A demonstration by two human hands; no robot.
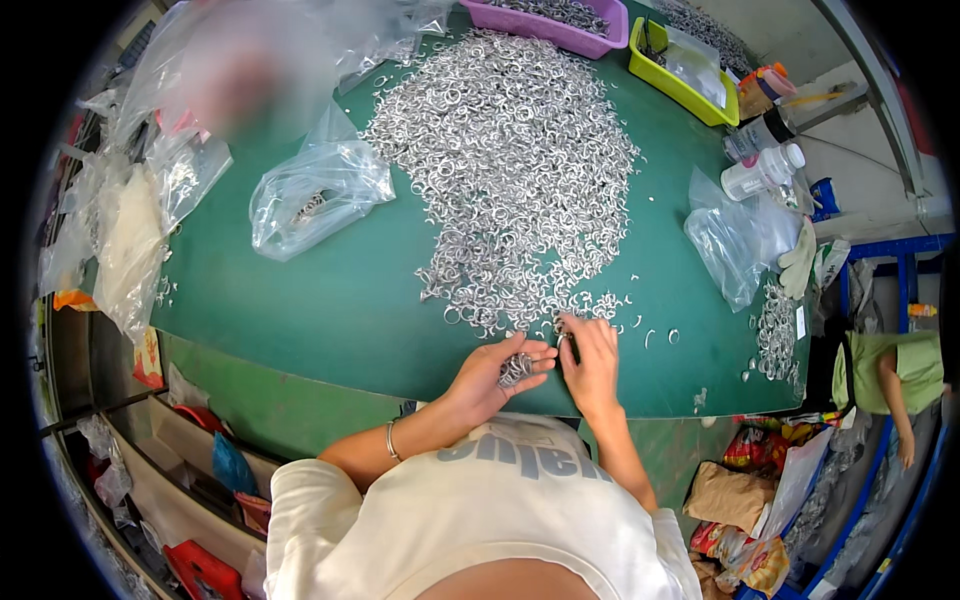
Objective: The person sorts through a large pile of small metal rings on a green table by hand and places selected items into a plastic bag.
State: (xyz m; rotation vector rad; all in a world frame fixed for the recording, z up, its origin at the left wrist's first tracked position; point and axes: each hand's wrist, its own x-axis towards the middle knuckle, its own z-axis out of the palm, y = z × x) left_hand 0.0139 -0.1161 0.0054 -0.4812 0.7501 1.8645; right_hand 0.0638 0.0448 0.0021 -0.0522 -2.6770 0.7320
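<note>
A wide heap of small silvery metal rings (510,150) is spread over the green table (300,310), many of them looking like open or C-shaped hoops. My left hand (490,378) is turned palm up by the heap's near edge, with fingers curled around a small cluster of rings (515,369). Just to its right, my right hand (594,368) reaches to the heap's near edge. Its thumb and forefinger are pinched together around what looks like a single ring. A few loose rings (673,336) lie right of that hand.
Clear plastic bags (320,190) lie left of the heap, another bag (735,240) right. Purple (600,38) and yellow-green (685,85) baskets stand at the back. A white bottle (765,172) and a smaller ring pile (776,335) are on the right. Another person's arm (893,400) shows far right.
</note>
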